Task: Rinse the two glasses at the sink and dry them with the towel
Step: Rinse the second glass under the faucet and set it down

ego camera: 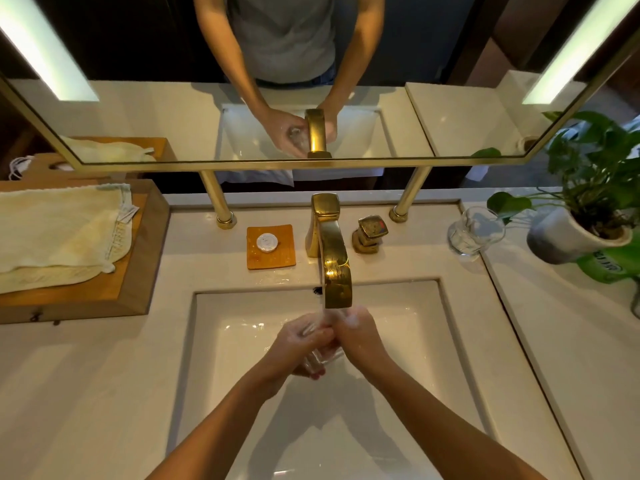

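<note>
Holding the first glass point(323, 358) under the gold tap point(334, 268), I had both hands closed around it low in the sink point(235, 358), so the running water fell onto it and any splash stayed inside the basin. My left hand point(301, 344) cupped it from beneath and the side, fingers curled round the wall. My right hand point(360, 336) gripped the upper part by the spout, though I could not tell whether its fingers reached inside the rim. I judged the two-handed hold sensible: wet glass is slippery, and turning it between the palms would bring every side under the stream.

The second glass point(474, 232) stood upright on the worktop point(86, 393) to my right, just beside the potted plant point(595, 188) and well apart from the basin, waiting its turn by my reckoning. The towel point(59, 233) lay folded on a wooden tray point(138, 265) to my left, away from the water. I put the job in its early part: one glass mid-rinse, no drying begun.
</note>
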The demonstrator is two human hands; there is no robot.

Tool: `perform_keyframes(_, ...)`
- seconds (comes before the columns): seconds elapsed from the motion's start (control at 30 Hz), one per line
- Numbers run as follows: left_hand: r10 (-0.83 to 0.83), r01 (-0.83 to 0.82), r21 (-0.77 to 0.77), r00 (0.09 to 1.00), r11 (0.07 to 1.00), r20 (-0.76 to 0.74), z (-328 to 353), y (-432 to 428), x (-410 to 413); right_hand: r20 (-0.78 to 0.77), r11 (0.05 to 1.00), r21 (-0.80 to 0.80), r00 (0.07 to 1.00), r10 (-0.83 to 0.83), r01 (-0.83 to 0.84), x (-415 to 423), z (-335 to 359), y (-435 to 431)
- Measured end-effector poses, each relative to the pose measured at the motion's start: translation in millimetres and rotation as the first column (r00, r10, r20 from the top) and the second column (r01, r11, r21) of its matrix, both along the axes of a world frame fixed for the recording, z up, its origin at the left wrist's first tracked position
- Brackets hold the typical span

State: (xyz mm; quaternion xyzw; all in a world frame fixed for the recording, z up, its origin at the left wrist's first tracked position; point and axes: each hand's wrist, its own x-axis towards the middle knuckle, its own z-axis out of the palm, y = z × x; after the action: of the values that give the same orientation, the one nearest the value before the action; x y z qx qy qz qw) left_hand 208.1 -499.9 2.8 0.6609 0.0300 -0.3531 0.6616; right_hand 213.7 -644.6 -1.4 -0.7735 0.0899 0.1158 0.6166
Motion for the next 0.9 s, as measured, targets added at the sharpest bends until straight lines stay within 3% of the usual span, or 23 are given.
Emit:
perform_keyframes(0.07, 0.042, -0.042, 0.009, 0.998, 0.999, -0.051, -2.6, -6.6, -4.2, 0.079, 0.978, -0.16, 0.989, -0.122, 0.134, 4.4, -10.1, 1.9)
perform_keyframes(0.13, 0.108, -0.112, -0.019, 0.985, 0.994, -0.133, -8.4, -12.9, -10.5, 0.235, 0.956, -0.19, 0.955, -0.178, 0.225, 3.7, -21.4, 1.5)
perform_keyframes(0.23, 0.175, -0.316, -0.24, 0.865, 0.918, -0.47, -13.3, -14.2, -10.8, 0.366, 0.955, -0.25, 0.929, -0.061, 0.161, -2.2, -20.3, 4.8)
perform_keyframes(0.33, 0.078, -0.436, -0.361, 0.719, 0.824, -0.691, -14.3, -6.6, -8.3, 0.303, 0.97, -0.233, 0.953, 0.002, 0.071, -4.1, -21.5, 4.9)
perform_keyframes(0.4, 0.102, -0.387, -0.282, 0.727, 0.878, -0.679, -12.7, -11.0, -9.5, 0.25, 0.964, -0.216, 0.963, -0.1, 0.156, -1.8, -26.4, 3.9)
perform_keyframes(0.47, 0.308, -0.397, -0.061, 0.792, 0.916, -0.528, -13.7, -25.1, -12.9, 0.204, 0.933, -0.279, 0.963, -0.176, 0.229, 1.3, -32.0, 4.1)
perform_keyframes(0.53, 0.455, -0.453, 0.097, 0.814, 0.886, -0.362, -15.9, -34.4, -14.4, 0.141, 0.934, -0.258, 0.966, -0.217, 0.247, -0.2, -26.8, 9.3)
perform_keyframes(0.63, 0.429, -0.474, 0.003, 0.796, 0.881, -0.427, -19.5, -27.1, -7.2, 0.112, 0.981, -0.122, 0.984, -0.139, 0.152, -7.0, -13.2, 8.5)
perform_keyframes(0.77, 0.225, -0.478, -0.248, 0.731, 0.843, -0.644, -26.3, -7.0, 1.4, 0.061, 0.968, -0.062, 0.968, 0.245, -0.241, -7.2, 5.4, -6.8)
perform_keyframes(0.83, 0.209, -0.534, -0.298, 0.694, 0.791, -0.689, -28.2, -13.1, -2.9, 0.068, 0.983, -0.06, 0.982, 0.175, -0.171, -3.6, 4.5, -6.8)
perform_keyframes(0.9, 0.243, -0.603, -0.289, 0.647, 0.744, -0.723, -30.0, -24.0, -11.3, 0.1, 0.986, -0.164, 0.995, 0.01, 0.006, -1.5, -5.9, -0.3)
